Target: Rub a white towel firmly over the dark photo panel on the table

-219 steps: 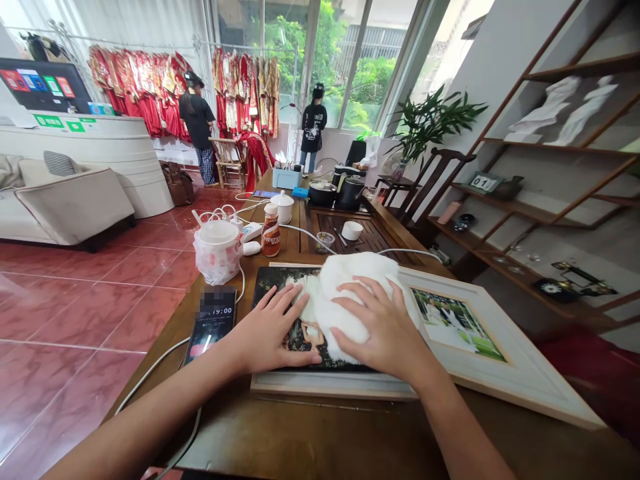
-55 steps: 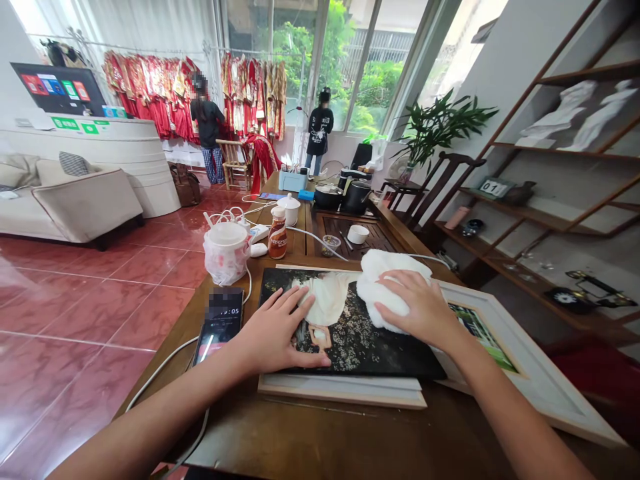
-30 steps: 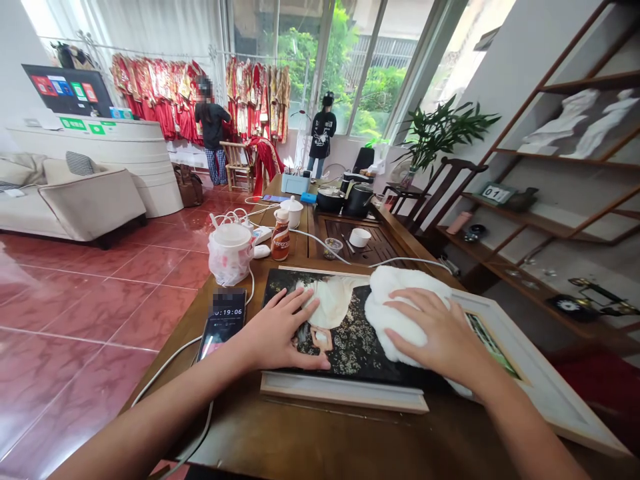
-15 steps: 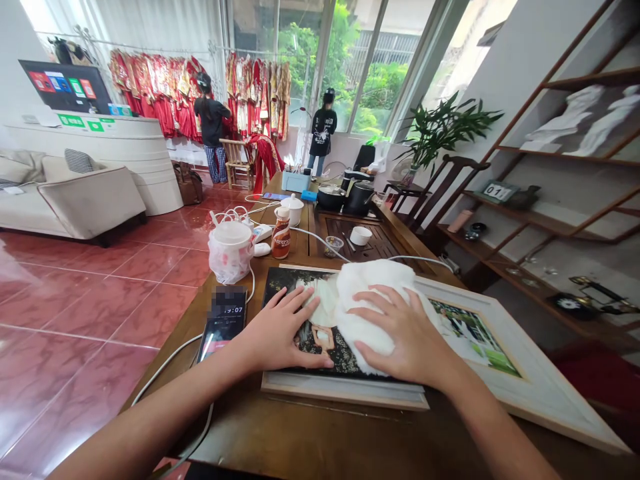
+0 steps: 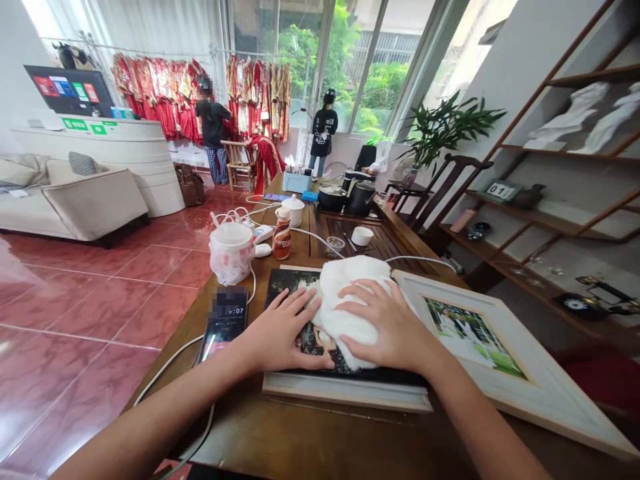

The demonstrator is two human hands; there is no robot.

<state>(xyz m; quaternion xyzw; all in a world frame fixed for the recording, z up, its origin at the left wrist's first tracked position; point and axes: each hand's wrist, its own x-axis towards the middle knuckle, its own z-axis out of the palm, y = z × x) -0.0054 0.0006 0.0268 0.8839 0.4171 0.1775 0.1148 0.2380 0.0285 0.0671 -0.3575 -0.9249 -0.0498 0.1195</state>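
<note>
Cloth [image 5: 333, 320] beneath right-hand fingers [image 5: 367, 288], on dark photo panel [image 5: 283, 290]

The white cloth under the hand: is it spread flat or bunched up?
Bunched up: the white cloth sits in a thick, rumpled heap under the right hand, on the dark photo panel.

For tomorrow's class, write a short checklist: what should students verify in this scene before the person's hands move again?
Left hand flat on the dark photo panel: ok, fingers spread.
Right hand on the white cloth: ok, palm down.
Panel lying on the pale board: ok, it sits flat.
Phone apart from the panel: ok, a small gap shows.
White cable clear of the left forearm: not ok, it appears to pass beneath.
White-framed photo apart from the panel: cannot tell, the cloth and right hand block the view.
</note>
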